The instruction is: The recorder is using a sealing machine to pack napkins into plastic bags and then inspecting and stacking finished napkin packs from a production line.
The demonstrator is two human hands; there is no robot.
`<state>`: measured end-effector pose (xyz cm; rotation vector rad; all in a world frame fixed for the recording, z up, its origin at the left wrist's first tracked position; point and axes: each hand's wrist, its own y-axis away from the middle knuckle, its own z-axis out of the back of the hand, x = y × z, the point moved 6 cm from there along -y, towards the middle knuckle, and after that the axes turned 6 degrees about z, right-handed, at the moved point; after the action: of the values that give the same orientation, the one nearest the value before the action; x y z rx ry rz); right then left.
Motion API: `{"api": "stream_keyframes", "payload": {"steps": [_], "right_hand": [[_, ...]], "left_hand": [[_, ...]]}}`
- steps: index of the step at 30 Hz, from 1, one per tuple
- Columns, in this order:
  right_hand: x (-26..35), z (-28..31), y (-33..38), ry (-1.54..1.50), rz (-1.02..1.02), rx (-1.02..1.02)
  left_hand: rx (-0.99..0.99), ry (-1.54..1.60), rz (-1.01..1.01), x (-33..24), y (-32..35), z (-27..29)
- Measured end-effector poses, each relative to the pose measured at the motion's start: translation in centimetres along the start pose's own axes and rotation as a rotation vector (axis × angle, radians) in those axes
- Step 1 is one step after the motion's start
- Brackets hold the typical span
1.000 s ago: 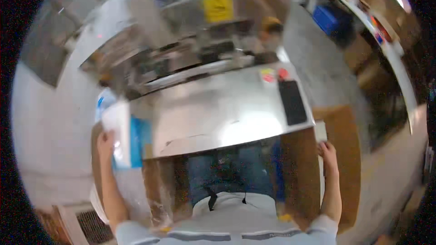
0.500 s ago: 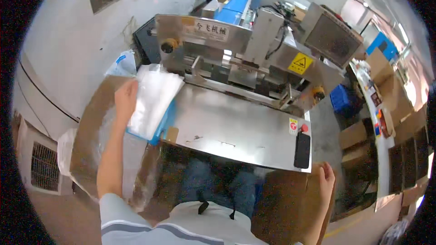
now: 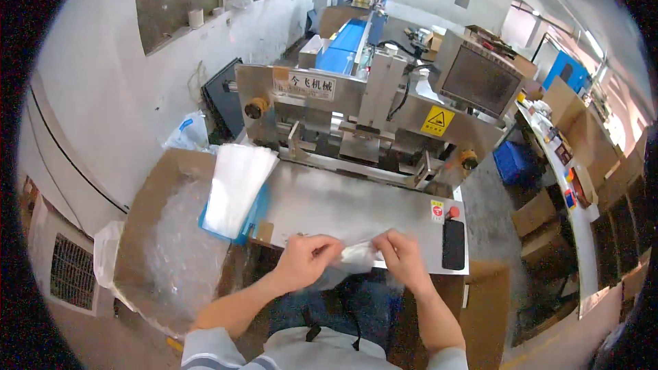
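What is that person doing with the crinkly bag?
A person sits at a metal table in front of a big machine. Both hands, the left hand and the right hand, hold a clear plastic bag at the table's near edge. A stack of bags lies on a blue tray to the left, beside a cardboard box lined with plastic.

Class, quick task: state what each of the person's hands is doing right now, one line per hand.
Left hand: closed, gripping one end of the clear bag.
Right hand: closed, gripping the bag's other end.
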<state>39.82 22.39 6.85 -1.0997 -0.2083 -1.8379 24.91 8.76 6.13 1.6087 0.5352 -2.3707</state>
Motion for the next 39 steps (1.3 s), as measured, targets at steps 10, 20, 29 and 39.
{"api": "stream_keyframes", "payload": {"steps": [10,20,29,39], "right_hand": [[0.3,-1.7,2.4,0.3,0.483,0.025],[-4.3,-2.2,3.4,0.195,0.203,0.334],[-6.5,1.7,1.5,-0.118,0.261,0.419],[-19.8,-1.0,-12.8,-0.058,-0.085,0.262]], "left_hand": [[-0.141,-0.463,-0.329,-0.1,1.3,-2.4],[0.437,-0.657,-0.165,5.6,-1.9,-5.7],[0.596,-0.444,-0.058,1.0,-4.5,-1.3],[0.558,-0.39,0.159,16.2,-23.3,-0.5]]}}
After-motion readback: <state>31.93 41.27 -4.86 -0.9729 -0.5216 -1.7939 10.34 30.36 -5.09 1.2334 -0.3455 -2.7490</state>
